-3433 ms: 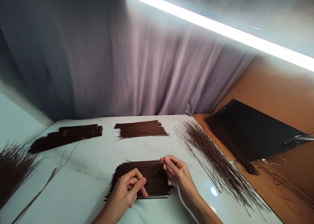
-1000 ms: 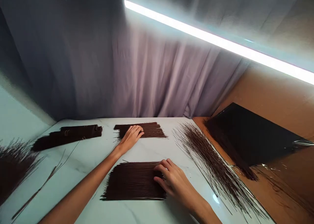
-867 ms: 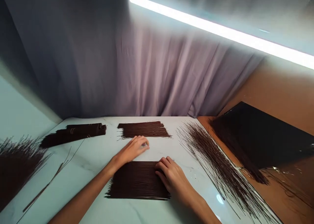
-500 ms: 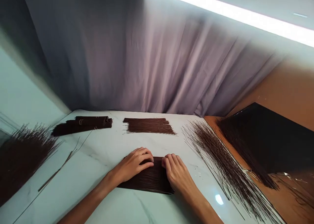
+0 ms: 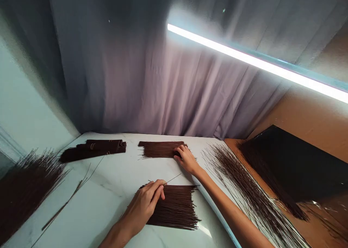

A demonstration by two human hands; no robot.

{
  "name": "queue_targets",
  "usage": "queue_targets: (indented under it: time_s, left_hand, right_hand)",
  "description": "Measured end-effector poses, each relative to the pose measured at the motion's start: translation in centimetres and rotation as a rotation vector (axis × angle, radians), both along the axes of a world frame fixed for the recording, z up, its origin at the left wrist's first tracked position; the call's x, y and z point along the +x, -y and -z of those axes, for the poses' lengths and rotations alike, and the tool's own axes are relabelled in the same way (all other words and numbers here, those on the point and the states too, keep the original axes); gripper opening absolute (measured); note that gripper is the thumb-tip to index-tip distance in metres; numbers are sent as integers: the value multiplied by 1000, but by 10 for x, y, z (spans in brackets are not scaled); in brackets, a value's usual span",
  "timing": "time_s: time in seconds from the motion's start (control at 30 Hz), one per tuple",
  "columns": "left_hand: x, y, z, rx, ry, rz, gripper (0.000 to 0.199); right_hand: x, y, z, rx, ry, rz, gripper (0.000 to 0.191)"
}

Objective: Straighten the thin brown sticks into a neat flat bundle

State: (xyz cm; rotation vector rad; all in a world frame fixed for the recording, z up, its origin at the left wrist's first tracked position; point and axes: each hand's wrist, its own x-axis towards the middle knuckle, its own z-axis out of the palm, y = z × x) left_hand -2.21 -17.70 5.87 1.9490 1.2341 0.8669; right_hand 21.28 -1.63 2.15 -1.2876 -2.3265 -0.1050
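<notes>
Pinched between the thumb and fingers of my left hand (image 5: 145, 201) is a thin dark brown stick (image 5: 174, 177) that points up to the right. That hand hovers over the left part of a flat mat of similar sticks (image 5: 176, 208) laid side by side, close to me. My right hand (image 5: 187, 159) reaches to the right end of the far row of sticks (image 5: 157, 149). Its fingers are curled down onto them, and their tips are hidden, so what they grip is unclear.
Tied dark bundles (image 5: 100, 148) lie at the back left. A big pile of sticks (image 5: 29, 183) fills the left edge, near a few loose sticks (image 5: 65, 204). On the right lie a long loose heap (image 5: 244, 179) and a black sheet (image 5: 296, 161). A curtain (image 5: 163, 88) hangs behind.
My right hand has left the near mat and moved forward to the far row. My left hand has lifted a little and now holds a stick. The view has tilted up slightly.
</notes>
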Motion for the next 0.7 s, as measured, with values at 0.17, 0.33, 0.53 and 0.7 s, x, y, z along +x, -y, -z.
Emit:
queue_targets:
  time_s: [0.17, 0.33, 0.53, 0.7]
  left_hand:
    - [0, -1, 7, -46, 82, -99, 30]
    - [2, -10, 24, -174, 216, -123, 38]
    - [3, -11, 26, -220, 330, -115, 39]
    - [6, -8, 23, -221, 363, -130, 43]
  right_hand:
    - [-11, -21, 18, 49, 172, 21, 32]
    - [-10, -17, 19, 86, 294, 4, 32]
    - [-6, -25, 19, 72, 311, 10, 33]
    - [-8, -25, 18, 68, 314, -21, 32]
